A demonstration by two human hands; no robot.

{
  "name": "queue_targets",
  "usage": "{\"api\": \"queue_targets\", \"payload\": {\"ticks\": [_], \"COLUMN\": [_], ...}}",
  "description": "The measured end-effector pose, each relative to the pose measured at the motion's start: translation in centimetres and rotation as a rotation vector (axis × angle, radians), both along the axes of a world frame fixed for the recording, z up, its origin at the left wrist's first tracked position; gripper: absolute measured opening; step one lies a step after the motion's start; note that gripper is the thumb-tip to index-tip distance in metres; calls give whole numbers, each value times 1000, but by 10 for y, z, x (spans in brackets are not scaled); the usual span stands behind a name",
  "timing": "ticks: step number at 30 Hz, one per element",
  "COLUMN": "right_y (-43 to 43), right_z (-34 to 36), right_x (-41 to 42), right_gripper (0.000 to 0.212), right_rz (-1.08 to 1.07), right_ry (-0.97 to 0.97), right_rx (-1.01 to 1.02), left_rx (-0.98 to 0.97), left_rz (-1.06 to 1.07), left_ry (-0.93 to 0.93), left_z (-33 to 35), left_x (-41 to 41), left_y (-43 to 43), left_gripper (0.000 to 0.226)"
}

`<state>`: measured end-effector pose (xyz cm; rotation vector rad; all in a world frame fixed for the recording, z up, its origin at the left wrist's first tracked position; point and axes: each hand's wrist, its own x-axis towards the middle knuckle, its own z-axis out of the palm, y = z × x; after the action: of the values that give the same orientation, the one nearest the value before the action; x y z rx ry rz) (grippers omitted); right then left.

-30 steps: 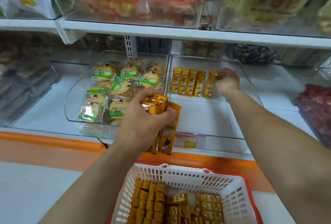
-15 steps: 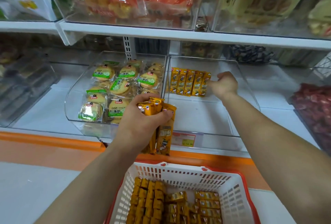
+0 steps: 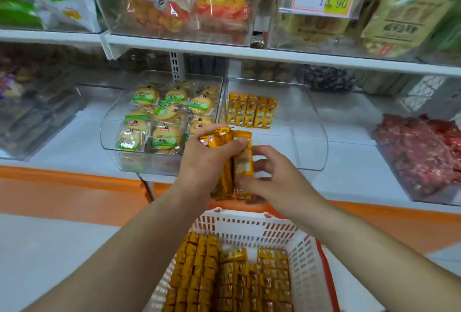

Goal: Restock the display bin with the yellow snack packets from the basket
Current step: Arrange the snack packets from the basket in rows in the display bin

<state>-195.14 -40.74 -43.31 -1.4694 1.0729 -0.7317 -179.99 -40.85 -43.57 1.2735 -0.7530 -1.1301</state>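
My left hand (image 3: 207, 162) grips a bunch of yellow snack packets (image 3: 225, 159) upright, in front of the shelf edge. My right hand (image 3: 272, 177) pinches the rightmost packet (image 3: 243, 167) of that bunch. Behind them a clear display bin (image 3: 311, 122) holds a row of several yellow packets (image 3: 252, 112) at its back left. Below, a white and red basket (image 3: 269, 230) is filled with many more yellow packets (image 3: 224, 279).
A clear bin of green-labelled round biscuits (image 3: 162, 114) stands left of the display bin. A bin of red sweets (image 3: 424, 152) lies at the right. The upper shelf (image 3: 249, 52) carries bagged snacks and price tags. An orange ledge (image 3: 74, 187) runs below.
My right hand left the row in the bin and came back to the bunch, where it now pinches a packet. The left hand stayed near the shelf front with its bunch.
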Motion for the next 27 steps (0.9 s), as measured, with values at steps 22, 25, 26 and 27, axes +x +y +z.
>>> {"api": "queue_targets", "payload": {"ticks": [22, 25, 26, 27], "right_y": [-58, -84, -95, -107], "right_z": [-7, 2, 5, 7], "right_x": [-50, -57, -60, -63], "right_gripper": [33, 28, 28, 27], "right_rz": [-383, -329, -283, -227], "right_ry": [-109, 77, 156, 246], "right_rx": [-255, -330, -331, -333], "left_rx": [-85, -96, -97, -98], "left_rz": [-71, -50, -44, -41], "left_ry": [-517, -512, -505, -503], "left_z": [-7, -5, -5, -5], "left_x": [15, 17, 18, 19], "left_y": [1, -3, -5, -7], "left_gripper": [33, 36, 38, 38]}}
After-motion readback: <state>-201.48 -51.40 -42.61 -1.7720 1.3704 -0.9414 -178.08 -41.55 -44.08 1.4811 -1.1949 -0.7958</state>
